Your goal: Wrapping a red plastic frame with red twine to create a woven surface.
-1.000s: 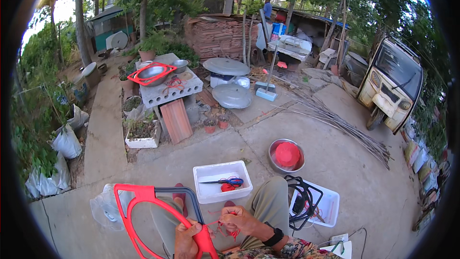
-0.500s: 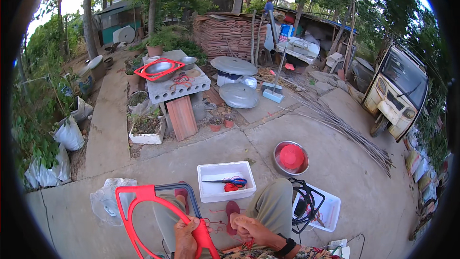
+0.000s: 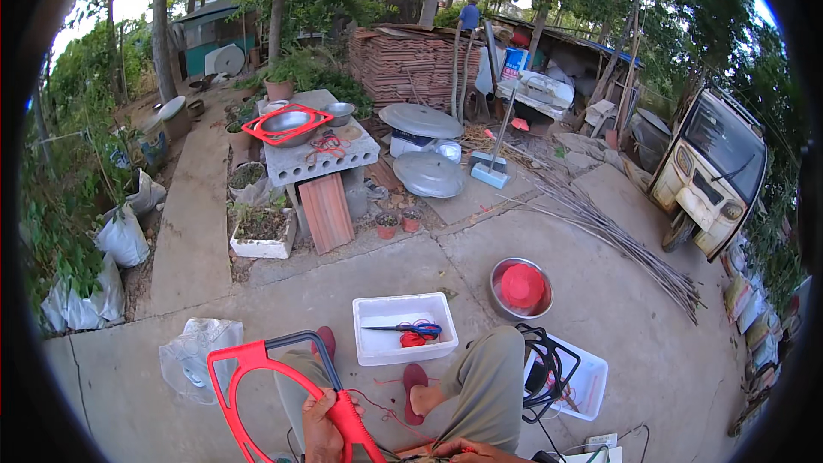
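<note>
My left hand (image 3: 321, 430) grips the side of a red plastic frame (image 3: 237, 360) with a large rounded opening. A dark grey bar (image 3: 296, 339) forms its far corner. Thin red cord (image 3: 386, 411) trails beside the frame, over the ground between my feet. Low at the bottom edge, my right hand (image 3: 470, 450) is partly cut off, its fingers curled together; what they hold is hidden. Ahead of my feet stands a white foam box (image 3: 370, 345) with blue-handled scissors (image 3: 420, 328) and a ball of red cord (image 3: 412, 339).
A steel basin (image 3: 521, 313) with a red bowl (image 3: 522, 285) stands ahead on the right. Black frames (image 3: 549, 369) lean on a white tray (image 3: 591, 381) by my right knee. A clear plastic bag (image 3: 199, 351) lies left. A three-wheeled vehicle (image 3: 707, 180) is parked far right.
My right hand has dropped toward the bottom edge, and its wrist is now mostly out of view. The red frame stays in my left hand, slightly shifted.
</note>
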Available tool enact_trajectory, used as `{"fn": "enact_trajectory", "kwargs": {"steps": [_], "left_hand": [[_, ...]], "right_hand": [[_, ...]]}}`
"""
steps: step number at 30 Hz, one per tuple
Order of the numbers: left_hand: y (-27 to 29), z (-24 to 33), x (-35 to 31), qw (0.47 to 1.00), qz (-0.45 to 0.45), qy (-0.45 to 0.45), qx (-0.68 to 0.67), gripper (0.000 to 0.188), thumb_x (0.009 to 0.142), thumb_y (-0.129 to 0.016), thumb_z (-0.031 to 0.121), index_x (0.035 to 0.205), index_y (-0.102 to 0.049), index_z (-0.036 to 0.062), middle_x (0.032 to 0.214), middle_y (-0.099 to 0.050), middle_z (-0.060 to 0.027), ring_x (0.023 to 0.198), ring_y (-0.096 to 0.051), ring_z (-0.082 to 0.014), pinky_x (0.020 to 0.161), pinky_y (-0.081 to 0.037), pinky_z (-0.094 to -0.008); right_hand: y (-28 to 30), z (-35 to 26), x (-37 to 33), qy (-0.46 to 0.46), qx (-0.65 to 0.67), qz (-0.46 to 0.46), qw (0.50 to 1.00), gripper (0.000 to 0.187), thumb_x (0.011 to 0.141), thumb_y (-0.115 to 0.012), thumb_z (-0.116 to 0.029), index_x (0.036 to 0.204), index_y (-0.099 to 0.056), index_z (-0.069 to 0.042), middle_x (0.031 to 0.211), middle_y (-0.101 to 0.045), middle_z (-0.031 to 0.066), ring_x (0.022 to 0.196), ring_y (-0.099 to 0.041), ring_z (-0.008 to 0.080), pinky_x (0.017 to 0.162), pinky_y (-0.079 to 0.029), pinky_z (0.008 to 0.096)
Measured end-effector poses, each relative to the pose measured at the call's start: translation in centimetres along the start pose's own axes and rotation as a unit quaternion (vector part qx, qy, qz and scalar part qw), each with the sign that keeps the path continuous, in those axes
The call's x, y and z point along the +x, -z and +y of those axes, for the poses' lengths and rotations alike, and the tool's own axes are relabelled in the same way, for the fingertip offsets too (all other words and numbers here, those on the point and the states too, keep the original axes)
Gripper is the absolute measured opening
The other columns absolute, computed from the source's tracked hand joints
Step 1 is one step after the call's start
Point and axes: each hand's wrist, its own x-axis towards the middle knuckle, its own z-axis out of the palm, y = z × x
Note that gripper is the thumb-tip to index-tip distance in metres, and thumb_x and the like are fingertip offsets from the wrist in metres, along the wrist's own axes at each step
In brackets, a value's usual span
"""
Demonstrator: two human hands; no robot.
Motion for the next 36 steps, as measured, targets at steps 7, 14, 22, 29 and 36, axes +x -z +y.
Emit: {"fn": "enact_trajectory", "kwargs": {"steps": [7,14,22,29,36], "left_hand": [[0.3,-0.5,0.1,0.999,-0.006,-0.004,-0.035,0.018,0.08,-0.069,0.01,0.087,-0.053,0.0043,0.078,-0.062,-0.0188,0.064,-0.064,-0.0314,0.054,-0.057,-0.0427],[0.6,-0.6,0.4,1.0,-0.004,-0.005,0.004,0.018,0.081,-0.067,0.009,0.088,-0.052,0.003,0.08,-0.061,-0.0182,0.066,-0.064,-0.0313,0.056,-0.057,-0.042],[2.5,-0.1,0.9,0.999,-0.003,0.001,-0.051,0.019,0.081,-0.067,0.009,0.09,-0.05,0.0039,0.079,-0.06,-0.0195,0.064,-0.063,-0.033,0.058,-0.056,-0.0411],[1.9,-0.3,0.5,0.999,0.015,-0.008,-0.029,0.019,0.082,-0.067,0.011,0.09,-0.051,0.0044,0.077,-0.061,-0.02,0.063,-0.063,-0.0336,0.06,-0.057,-0.0427],[2.0,-0.1,0.0,0.999,0.009,0.0,-0.035,0.016,0.082,-0.066,0.01,0.092,-0.055,0.0044,0.078,-0.061,-0.0202,0.065,-0.063,-0.0348,0.061,-0.057,-0.0432]], "right_hand": [[4.0,2.0,2.2,0.006,-0.015,0.164,0.986,0.031,0.099,-0.046,-0.031,0.112,-0.055,-0.005,0.093,-0.061,0.0115,0.081,-0.059,0.0159,0.071,-0.046,0.0234],[-1.3,-3.4,2.8,0.069,-0.319,0.154,0.933,0.032,0.095,-0.052,-0.028,0.116,-0.053,-0.004,0.099,-0.061,0.0116,0.092,-0.057,0.0204,0.075,-0.046,0.0303],[-0.8,-2.5,0.6,0.077,-0.202,-0.061,0.974,0.037,0.094,-0.054,-0.027,0.124,-0.047,-0.005,0.1,-0.061,0.0092,0.093,-0.055,0.0171,0.079,-0.045,0.0286],[1.5,-1.9,1.1,0.101,-0.231,-0.1,0.962,0.043,0.093,-0.055,-0.026,0.13,-0.043,-0.006,0.101,-0.061,0.0073,0.094,-0.054,0.0146,0.082,-0.043,0.0273],[2.5,-9.5,1.3,0.078,-0.111,0.043,0.99,0.024,0.098,-0.047,-0.025,0.112,-0.052,-0.006,0.068,-0.043,-0.0019,0.063,-0.046,0.0099,0.071,-0.046,0.0248]]}}
